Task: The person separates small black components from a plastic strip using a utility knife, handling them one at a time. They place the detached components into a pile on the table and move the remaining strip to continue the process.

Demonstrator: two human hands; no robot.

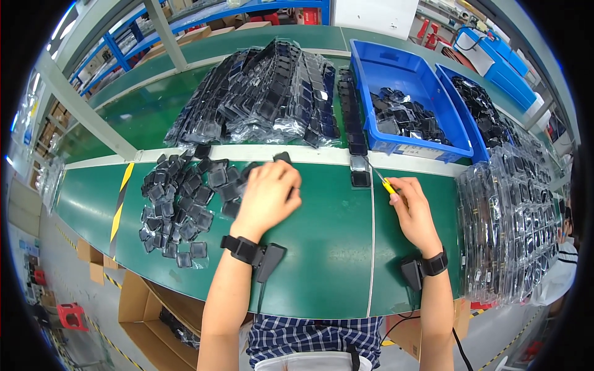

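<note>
My left hand (pixel 271 196) is curled over the bench, with a small black square piece (pixel 283 157) at its far fingers; part of the grip is hidden. Beside it spreads a heap of similar black squares in clear plastic (pixel 179 198). My right hand (pixel 413 207) grips a yellow-handled tool (pixel 388 185) with a thin metal tip; I cannot tell its exact kind. That tip points to the near end of a long strip of black squares in clear film (pixel 354 127), which runs away from me across the white rail. Both wrists wear black straps with small boxes.
A tall pile of similar strips (pixel 266 93) lies behind the rail (pixel 315 153). Beyond the right hand stand a blue bin (pixel 421 147) holding loose black pieces and a second blue bin (pixel 447 77). Stacked clear packs (pixel 504 229) line the right edge. Below left is an open cardboard box (pixel 139 303).
</note>
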